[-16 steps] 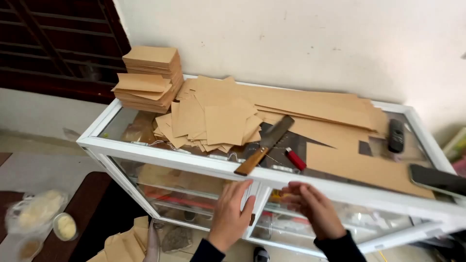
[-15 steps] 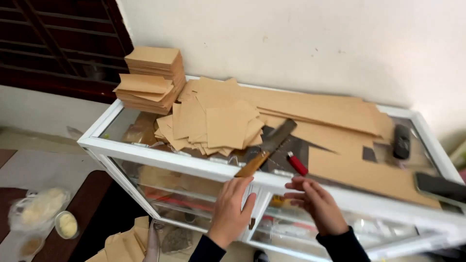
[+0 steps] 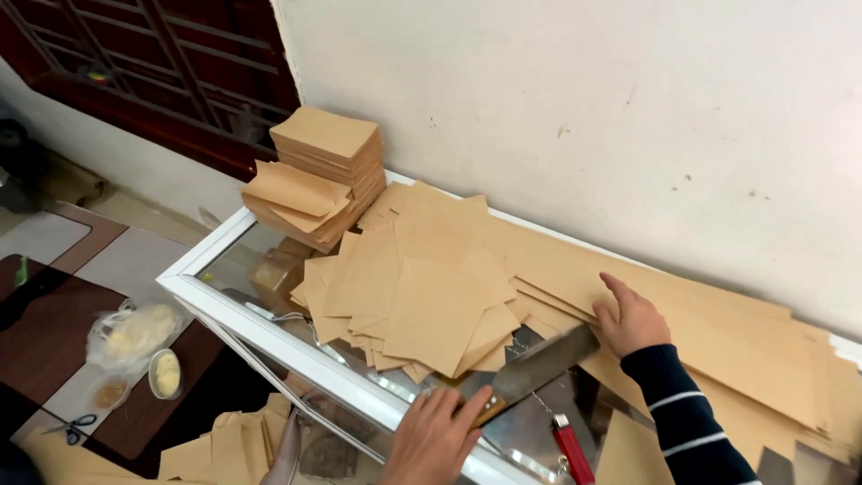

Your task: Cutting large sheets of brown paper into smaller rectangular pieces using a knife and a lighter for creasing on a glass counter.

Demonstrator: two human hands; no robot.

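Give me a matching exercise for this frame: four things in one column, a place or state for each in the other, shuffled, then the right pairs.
Things:
1. broad-bladed knife with a wooden handle
2. tall stack of square brown paper sheets
3. red-handled tool
4. clear plastic bag with pale contents

Places or states:
A. on the low dark surface beside the white-framed glass cabinet
B. at the cabinet's far corner, near the window
C. handle under the left hand
D. lying untouched on the glass, near the front edge

Pairs: 1-C, 2-B, 3-D, 4-A
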